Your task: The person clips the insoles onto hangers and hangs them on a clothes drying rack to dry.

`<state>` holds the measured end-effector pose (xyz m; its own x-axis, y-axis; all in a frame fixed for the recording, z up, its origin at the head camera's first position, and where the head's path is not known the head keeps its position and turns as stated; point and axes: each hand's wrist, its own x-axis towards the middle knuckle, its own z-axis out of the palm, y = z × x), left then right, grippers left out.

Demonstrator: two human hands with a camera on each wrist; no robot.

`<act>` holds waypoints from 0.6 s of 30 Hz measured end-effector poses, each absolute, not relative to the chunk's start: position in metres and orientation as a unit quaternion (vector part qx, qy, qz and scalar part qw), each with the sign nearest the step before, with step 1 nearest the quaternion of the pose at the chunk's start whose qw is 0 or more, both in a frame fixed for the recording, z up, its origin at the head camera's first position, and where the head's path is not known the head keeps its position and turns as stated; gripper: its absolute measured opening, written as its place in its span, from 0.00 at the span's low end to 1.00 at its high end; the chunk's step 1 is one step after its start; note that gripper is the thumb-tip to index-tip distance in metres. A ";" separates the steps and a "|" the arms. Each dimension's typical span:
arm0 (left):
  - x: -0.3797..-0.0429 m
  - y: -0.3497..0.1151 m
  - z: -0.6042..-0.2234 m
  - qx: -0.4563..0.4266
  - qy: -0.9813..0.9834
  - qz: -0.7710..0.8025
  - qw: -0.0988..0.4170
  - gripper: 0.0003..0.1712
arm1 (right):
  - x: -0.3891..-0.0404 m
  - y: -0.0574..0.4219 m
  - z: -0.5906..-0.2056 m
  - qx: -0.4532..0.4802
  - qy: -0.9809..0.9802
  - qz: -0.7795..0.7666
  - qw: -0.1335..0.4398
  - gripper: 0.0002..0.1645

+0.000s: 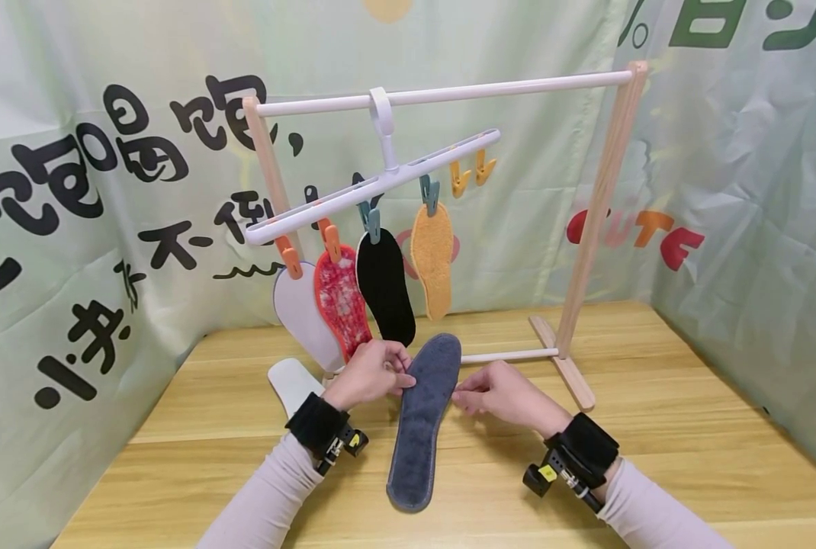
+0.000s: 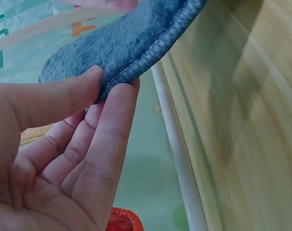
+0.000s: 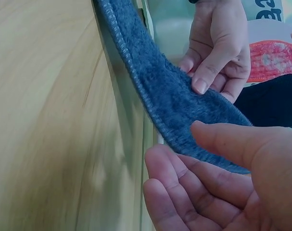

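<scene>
A dark grey fuzzy insole [image 1: 422, 427] stands tilted above the table, its toe end up, looking bluish in the wrist views. My left hand [image 1: 374, 374] pinches its left edge between thumb and fingers, with the stitched rim showing in the left wrist view. At the opposite edge is my right hand [image 1: 500, 393]; in the right wrist view its thumb lies over the insole and its fingers are beside the edge, apart from the thumb. Behind hang a white insole [image 1: 305, 313], a red patterned insole [image 1: 342, 297], a black insole [image 1: 386, 290] and a yellow insole [image 1: 433, 263].
A white clip hanger [image 1: 408, 171] slants from the rod [image 1: 504, 88] of a wooden stand [image 1: 596, 221]. Two yellow clips [image 1: 460, 181] at its right end hold nothing. Another white insole [image 1: 291, 381] lies on the wooden table [image 1: 662, 427], left of my left hand.
</scene>
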<state>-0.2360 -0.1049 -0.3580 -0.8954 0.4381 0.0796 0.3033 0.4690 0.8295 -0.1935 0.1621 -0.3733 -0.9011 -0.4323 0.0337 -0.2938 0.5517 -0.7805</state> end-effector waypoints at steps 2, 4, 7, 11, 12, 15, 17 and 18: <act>-0.236 -0.105 -0.358 0.217 0.853 0.469 0.071 0.10 | -0.194 0.162 -0.374 -0.207 0.879 -0.422 0.077 0.14; -0.236 -0.105 -0.358 0.217 0.852 0.471 0.071 0.10 | -0.194 0.163 -0.374 -0.205 0.880 -0.422 0.076 0.14; -0.236 -0.104 -0.358 0.219 0.851 0.472 0.071 0.10 | -0.194 0.162 -0.375 -0.201 0.879 -0.426 0.078 0.14; -0.235 -0.104 -0.357 0.221 0.850 0.473 0.071 0.10 | -0.194 0.161 -0.374 -0.196 0.879 -0.429 0.075 0.13; -0.235 -0.103 -0.357 0.222 0.849 0.474 0.071 0.10 | -0.194 0.161 -0.374 -0.197 0.878 -0.429 0.074 0.13; -0.233 -0.103 -0.356 0.226 0.845 0.480 0.075 0.10 | -0.194 0.161 -0.374 -0.200 0.875 -0.434 0.073 0.13; -0.232 -0.102 -0.355 0.228 0.841 0.484 0.077 0.09 | -0.194 0.161 -0.374 -0.198 0.875 -0.437 0.071 0.13; -0.232 -0.101 -0.355 0.229 0.840 0.486 0.078 0.09 | -0.194 0.161 -0.374 -0.198 0.874 -0.439 0.071 0.13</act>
